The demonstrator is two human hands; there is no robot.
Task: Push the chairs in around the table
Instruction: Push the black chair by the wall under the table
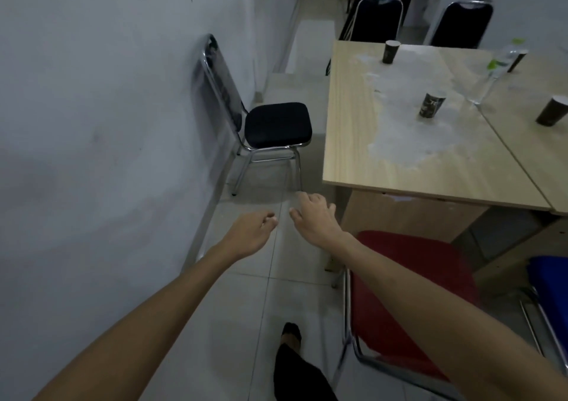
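Note:
A black-seated chair [276, 125] with a chrome frame stands against the left wall, apart from the light wooden table [347, 142]. Both my arms reach forward over the floor toward it. My left hand [255, 231] and my right hand [313, 216] hold nothing, fingers loosely apart, a short way in front of the chair's legs. A red-seated chair [399, 302] stands at the table's near side, under my right forearm. A blue-seated chair [550, 280] sits at the right edge. Two black chairs [378, 19] [461, 25] stand at the table's far side.
Several dark paper cups [430, 107] and a plastic water bottle [495, 71] stand on the table. The grey wall [107, 124] runs close along the left, leaving a narrow tiled aisle [246, 293]. My foot [292, 333] shows at the bottom.

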